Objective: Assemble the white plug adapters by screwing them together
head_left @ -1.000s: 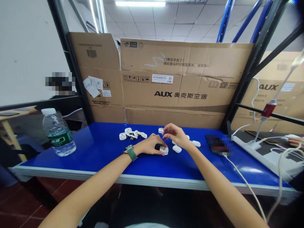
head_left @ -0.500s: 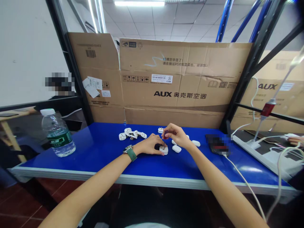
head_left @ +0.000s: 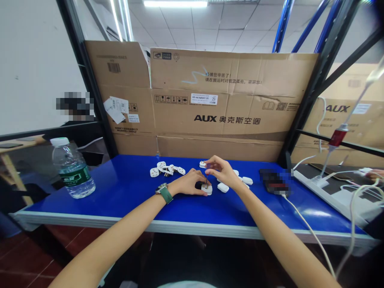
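Observation:
My left hand [head_left: 190, 183] is closed on a small white plug [head_left: 208, 191], pinning it to the blue tabletop between thumb and fingers. Above it, my right hand [head_left: 222, 170] pinches a screwdriver [head_left: 207, 180], its shaft pointing down at the plug's open top; most of the handle is hidden by my fingers. Just behind the right fingertips lies another white plug part [head_left: 202, 164]. To the right of the held plug are several white plug covers [head_left: 223, 187]. A group of white plugs [head_left: 154, 172] with metal pins sits beyond my left hand.
A water bottle [head_left: 75, 172] stands at the table's left. On the right lie a dark phone [head_left: 274, 182] with a white cable [head_left: 309, 228] and a white power strip [head_left: 324, 198]. A cardboard sheet [head_left: 222, 136] closes off the back. A person [head_left: 76, 110] is beyond the left side.
The fingers of my right hand have shifted slightly around the screwdriver, covering more of its handle. My left hand and the plug stay in place.

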`<state>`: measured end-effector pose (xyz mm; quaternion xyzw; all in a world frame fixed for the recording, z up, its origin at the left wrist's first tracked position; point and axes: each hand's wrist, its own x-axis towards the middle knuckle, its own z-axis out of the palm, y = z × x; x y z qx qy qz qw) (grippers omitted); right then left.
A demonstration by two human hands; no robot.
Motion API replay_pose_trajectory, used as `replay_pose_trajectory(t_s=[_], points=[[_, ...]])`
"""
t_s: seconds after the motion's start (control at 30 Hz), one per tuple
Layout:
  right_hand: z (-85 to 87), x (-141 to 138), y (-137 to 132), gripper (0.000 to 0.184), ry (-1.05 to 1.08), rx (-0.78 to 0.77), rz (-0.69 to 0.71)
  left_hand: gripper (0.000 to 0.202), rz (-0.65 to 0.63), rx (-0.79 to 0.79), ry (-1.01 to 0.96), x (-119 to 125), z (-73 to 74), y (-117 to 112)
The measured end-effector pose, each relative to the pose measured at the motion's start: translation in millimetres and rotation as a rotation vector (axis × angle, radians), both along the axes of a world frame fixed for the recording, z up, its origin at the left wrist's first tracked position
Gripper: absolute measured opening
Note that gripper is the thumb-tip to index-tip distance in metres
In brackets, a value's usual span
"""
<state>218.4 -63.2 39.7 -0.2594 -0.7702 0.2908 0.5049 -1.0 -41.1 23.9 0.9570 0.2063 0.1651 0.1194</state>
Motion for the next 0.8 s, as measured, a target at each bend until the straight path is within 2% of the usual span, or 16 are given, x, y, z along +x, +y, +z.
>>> replay_pose_trajectory(t_s=[0.1, 0.23, 0.5, 0.57, 0.7, 0.8], points=[[-0.9, -0.8, 2.7, 0.026, 0.062, -0.023, -0.016, 0.042, -0.014, 0.015, 0.002, -0.4, 0.5, -0.2], [-0.1, -1.0, 4.2, 0.020, 0.111, -0.053, 0.072, 0.040, -0.011, 0.028, 0.014, -0.2, 2.5, -1.4], [4.5, 1.8, -0.5, 0.019, 0.063, -0.060, 0.188, 0.039, -0.010, -0.006, 0.012, 1.4, 3.0, -1.1], [6.2, 1.4, -3.3, 0.022, 0.037, -0.054, 0.178, 0.039, -0.009, -0.001, 0.007, 1.2, 2.2, -0.8], [6.8, -1.3, -5.2, 0.022, 0.011, -0.020, 0.053, 0.041, 0.001, 0.016, 0.003, 0.7, 1.2, -0.7], [4.4, -1.4, -1.5, 0.019, 0.062, -0.037, 0.065, 0.041, -0.001, 0.026, 0.017, 0.4, 1.8, -1.1]])
